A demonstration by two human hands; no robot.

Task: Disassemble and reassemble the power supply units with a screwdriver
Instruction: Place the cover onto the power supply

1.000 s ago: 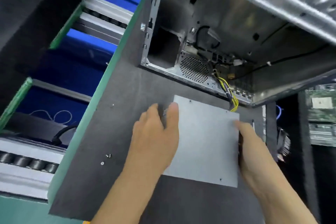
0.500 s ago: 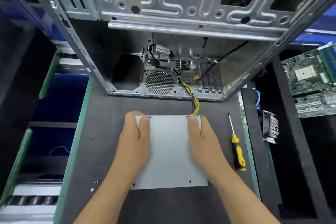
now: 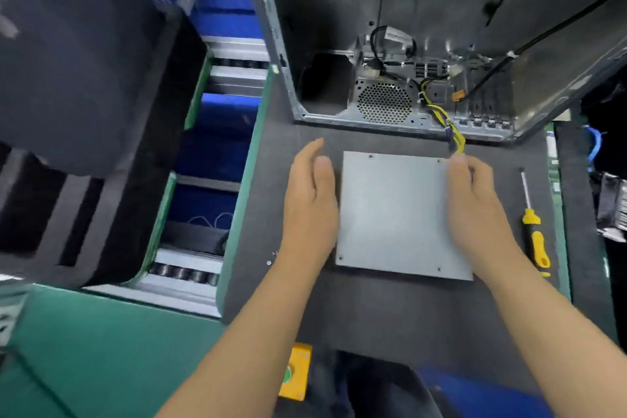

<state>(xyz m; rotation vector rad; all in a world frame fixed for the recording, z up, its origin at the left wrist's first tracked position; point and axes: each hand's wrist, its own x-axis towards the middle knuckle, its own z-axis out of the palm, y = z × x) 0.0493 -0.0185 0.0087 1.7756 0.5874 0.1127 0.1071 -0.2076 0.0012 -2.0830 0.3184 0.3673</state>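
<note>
Dark grey foam mat (image 3: 390,312) covers the bench, with a green edge strip along its left side and a roller conveyor with blue bins beyond it. On the mat lies the PSU (image 3: 395,214), a flat grey metal box with small screw holes near its corners, its far edge close to the open case (image 3: 424,44). That case stands at the far end of the mat, its side open toward the camera, showing a round perforated grille and black cabling inside. A bundle of yellow and black wires (image 3: 444,122) runs out of the case and down to the PSU's far right corner.

The left hand (image 3: 312,204) rests beside the PSU's left edge, fingers straight and together — the palm faces the box, though whether it actually touches the metal I cannot tell. The right hand (image 3: 475,207) lies over the PSU's right edge, fingers loosely bent, fingertips close to where the wires meet the box; it does not clearly pinch anything.

Just right of the right hand, apart from the PSU, a screwdriver (image 3: 532,224) lies on the mat — yellow and black handle toward the camera, shaft pointing at the case. Two small screws (image 3: 271,258) sit on the mat near the left wrist. At the near edge, a yellow box (image 3: 295,373) with a green button is mounted below the bench.
</note>
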